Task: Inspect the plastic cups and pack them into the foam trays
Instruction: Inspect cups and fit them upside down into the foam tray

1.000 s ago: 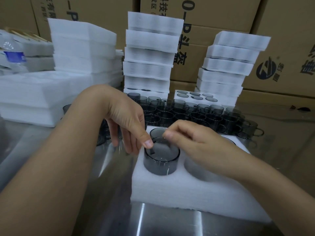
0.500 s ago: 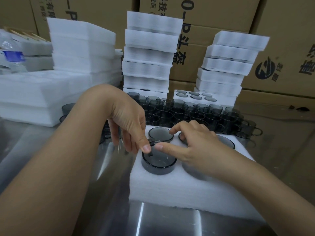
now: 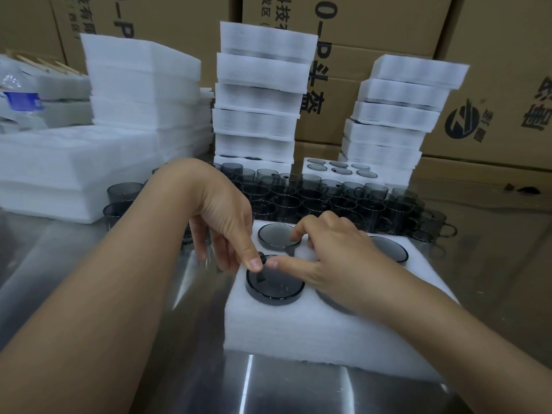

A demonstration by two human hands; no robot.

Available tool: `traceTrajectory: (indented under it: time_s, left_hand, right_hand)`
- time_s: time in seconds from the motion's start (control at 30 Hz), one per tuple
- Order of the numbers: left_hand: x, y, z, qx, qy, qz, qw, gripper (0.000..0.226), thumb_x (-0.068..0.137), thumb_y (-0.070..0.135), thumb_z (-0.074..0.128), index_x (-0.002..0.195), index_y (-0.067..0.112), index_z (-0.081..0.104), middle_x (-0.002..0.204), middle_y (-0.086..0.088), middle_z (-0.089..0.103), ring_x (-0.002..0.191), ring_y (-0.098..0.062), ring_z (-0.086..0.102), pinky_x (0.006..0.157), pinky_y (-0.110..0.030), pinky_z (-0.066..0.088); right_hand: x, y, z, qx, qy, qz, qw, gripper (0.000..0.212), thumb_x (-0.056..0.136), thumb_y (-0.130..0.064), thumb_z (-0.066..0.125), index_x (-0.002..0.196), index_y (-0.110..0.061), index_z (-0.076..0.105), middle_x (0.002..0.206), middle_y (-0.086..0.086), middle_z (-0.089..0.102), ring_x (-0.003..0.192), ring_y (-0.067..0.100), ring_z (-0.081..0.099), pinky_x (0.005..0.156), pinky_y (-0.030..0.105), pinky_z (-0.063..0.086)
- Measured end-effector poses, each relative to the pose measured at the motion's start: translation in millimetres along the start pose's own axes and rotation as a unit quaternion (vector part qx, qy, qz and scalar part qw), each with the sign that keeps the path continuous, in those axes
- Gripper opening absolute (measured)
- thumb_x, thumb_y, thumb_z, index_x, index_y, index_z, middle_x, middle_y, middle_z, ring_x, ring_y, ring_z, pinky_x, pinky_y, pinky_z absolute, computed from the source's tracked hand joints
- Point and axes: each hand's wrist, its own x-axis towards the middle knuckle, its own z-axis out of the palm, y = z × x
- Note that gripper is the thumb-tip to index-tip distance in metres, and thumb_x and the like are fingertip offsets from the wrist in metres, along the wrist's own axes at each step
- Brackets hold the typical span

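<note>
Pressing done, nearly — smoky cup (image 3: 274, 286) now sits almost flush in the foam tray (image 3: 313, 330) near-left pocket, a second ago it stood proud. Left hand (image 3: 227, 225) and right hand (image 3: 331, 252) push fingertips on its rim, gripping nothing — next pocket hidden under the right hand

Smoky, glossy translucent plastic cup (image 3: 274, 286); white, matt, fibrous foam tray (image 3: 313, 330); brushed, reflective steel table (image 3: 185, 339); brown cardboard boxes (image 3: 493, 85).

body: 2 bare forearms | left hand (image 3: 222, 222), right hand (image 3: 334, 252) ungloved | short, unpainted nails
</note>
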Motion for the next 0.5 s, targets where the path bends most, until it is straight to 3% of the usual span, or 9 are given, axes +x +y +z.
traceTrajectory:
  time_s: [0.2,0.37,0.5]
  left_hand:
    - [1.9,5.4,0.2,0.008,0.001,-0.015,1.000,0.044,0.047,0.042,0.076,0.077,0.013,0.064,0.062,0.007,0.070,0.056,-0.003,0.067,0.059,-0.021,0.056]
    - [3.8,6.0,-1.3,0.016,0.006,-0.037,0.999,0.054,0.039,0.045,0.079,0.078,0.011,0.067,0.067,0.002,0.072,0.060,-0.006,0.069,0.058,-0.023,0.057]
    - [4.5,3.6,-0.8,0.015,0.005,-0.039,0.999,0.056,0.035,0.048,0.079,0.078,0.014,0.069,0.069,0.004,0.072,0.067,-0.005,0.069,0.056,-0.022,0.055]
  right_hand:
    - [1.0,-0.4,-0.1,-0.036,0.005,-0.006,0.999,0.066,0.074,-0.076,0.040,0.121,-0.031,0.045,0.119,-0.006,0.042,0.114,0.015,0.036,0.093,0.033,0.033]
    - [2.9,1.6,2.8,-0.051,0.022,-0.021,0.998,0.058,0.081,-0.071,0.044,0.122,-0.029,0.045,0.116,-0.006,0.041,0.113,0.016,0.037,0.092,0.032,0.033]
    - [1.5,4.6,3.5,0.001,0.024,-0.015,1.000,0.055,0.080,-0.070,0.047,0.119,-0.031,0.047,0.111,-0.010,0.039,0.109,0.013,0.037,0.092,0.031,0.035]
